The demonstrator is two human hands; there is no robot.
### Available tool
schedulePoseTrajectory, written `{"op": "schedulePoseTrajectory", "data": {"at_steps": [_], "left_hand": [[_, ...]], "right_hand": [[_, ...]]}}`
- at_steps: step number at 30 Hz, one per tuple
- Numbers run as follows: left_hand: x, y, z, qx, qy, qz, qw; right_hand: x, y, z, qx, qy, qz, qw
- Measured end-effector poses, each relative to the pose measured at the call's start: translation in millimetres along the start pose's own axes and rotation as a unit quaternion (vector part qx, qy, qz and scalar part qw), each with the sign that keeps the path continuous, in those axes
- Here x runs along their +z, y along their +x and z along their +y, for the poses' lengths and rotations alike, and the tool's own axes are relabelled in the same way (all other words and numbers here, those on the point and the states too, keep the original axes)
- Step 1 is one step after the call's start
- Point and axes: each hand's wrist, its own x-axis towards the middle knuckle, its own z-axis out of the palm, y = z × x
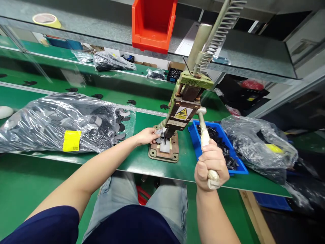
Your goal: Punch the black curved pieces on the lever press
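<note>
In the head view, the left hand (148,136) reaches in over the front edge of the worktop (137,166), its thumb and fingers pinching a thin grey piece (159,133). The piece sits over the base plate (162,157) of the press (175,101), close to the front edge. From the pinching fingers it extends rightward, toward the foot of the ram (170,131); whether the two touch I cannot tell. Its long axis is unclear too, since fingertips and ram cover part of it. The left hand is much the nearer to it. The right hand (212,164) is well apart, its fingers wrapped round the lever (203,130) on the press's right side, the lever's end pointing toward the front edge. A blue bin (242,168) of dark parts stands right of the base plate, and a clear bag (50,115) lies toward the worktop's left end
</note>
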Motion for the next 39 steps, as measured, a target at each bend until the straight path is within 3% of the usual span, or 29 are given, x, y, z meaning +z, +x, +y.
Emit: {"op": "schedulePoseTrajectory", "data": {"at_steps": [10, 17, 24, 29, 31, 34, 37, 39], "left_hand": [[-10.0, 8, 7, 0.000, -0.004, -0.075, 0.997], [-4.0, 9, 3, -0.008, -0.020, -0.050, 0.999], [-4.9, 16, 9, -0.096, -0.007, -0.043, 0.994], [-4.8, 18, 15, -0.170, -0.025, -0.071, 0.983], [-3.1, 16, 16, -0.177, -0.033, -0.067, 0.981], [0.3, 11, 18, -0.169, -0.033, -0.053, 0.984], [0.5, -3, 19, -0.127, -0.050, -0.040, 0.990], [-3.1, -19, 19, -0.085, -0.063, -0.032, 0.994]], "right_hand": [[-2, -3, 2, 0.001, -0.011, 0.001, 1.000], [0, -3, 1, 0.006, 0.000, 0.009, 1.000], [0, -3, 0, 0.014, 0.009, 0.010, 1.000], [3, -4, -1, 0.013, 0.005, 0.019, 1.000], [7, 7, -2, 0.004, 0.010, 0.038, 0.999], [13, 48, -1, -0.008, 0.035, 0.072, 0.997], [14, 95, 7, 0.000, 0.067, 0.056, 0.996], [10, 106, 15, 0.017, 0.064, 0.049, 0.997]]}}
